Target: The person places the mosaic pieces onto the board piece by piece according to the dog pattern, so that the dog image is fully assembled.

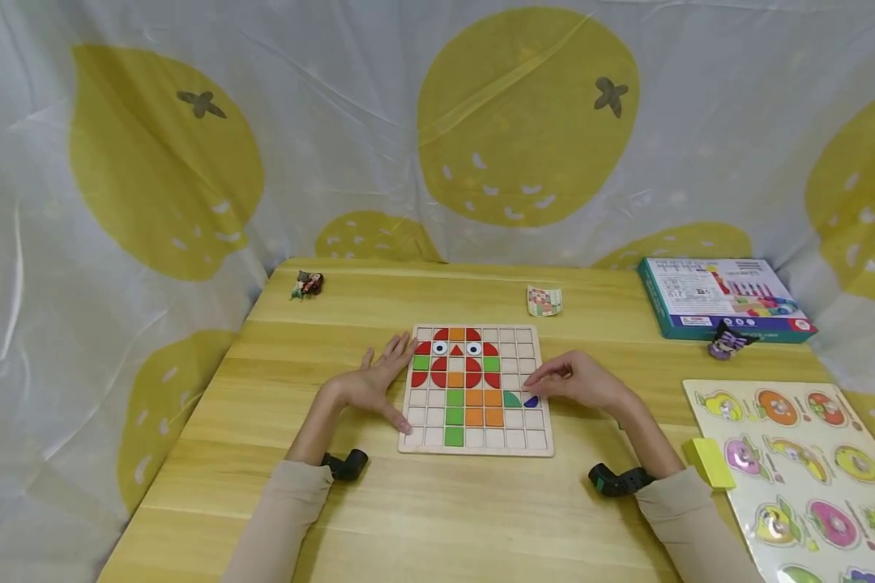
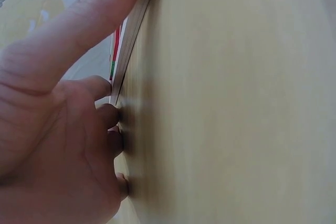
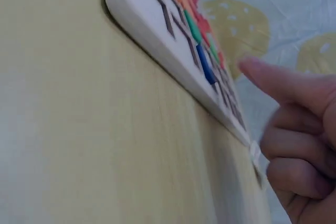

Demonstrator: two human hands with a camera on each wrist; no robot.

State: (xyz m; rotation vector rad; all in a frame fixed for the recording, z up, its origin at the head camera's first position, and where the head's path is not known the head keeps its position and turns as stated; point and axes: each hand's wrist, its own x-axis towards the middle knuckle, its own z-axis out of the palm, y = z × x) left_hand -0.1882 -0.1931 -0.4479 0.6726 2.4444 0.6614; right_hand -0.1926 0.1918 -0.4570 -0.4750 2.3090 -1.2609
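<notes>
A square wooden grid board (image 1: 475, 452) lies on the table. Red, orange and green pieces and two eye tiles (image 1: 474, 348) fill part of its squares. My left hand (image 1: 370, 389) rests along the board's left edge, fingers spread and thumb at the near left corner. Over the right edge hovers my right hand (image 1: 579, 380), its fingertips just above a blue curved piece (image 1: 531, 402) beside a teal quarter piece (image 1: 511, 399). In the right wrist view the blue piece sits in a square, apart from the extended fingertip; the other fingers curl loosely, with nothing seen between them.
Behind the board lies a small pattern card (image 1: 544, 300). To the right are a fruit puzzle board (image 1: 707, 390), a yellow block (image 1: 712, 463), a purple figurine (image 1: 727, 342) and a boxed set (image 1: 722, 295). Small figurines (image 1: 307, 285) stand at the back left.
</notes>
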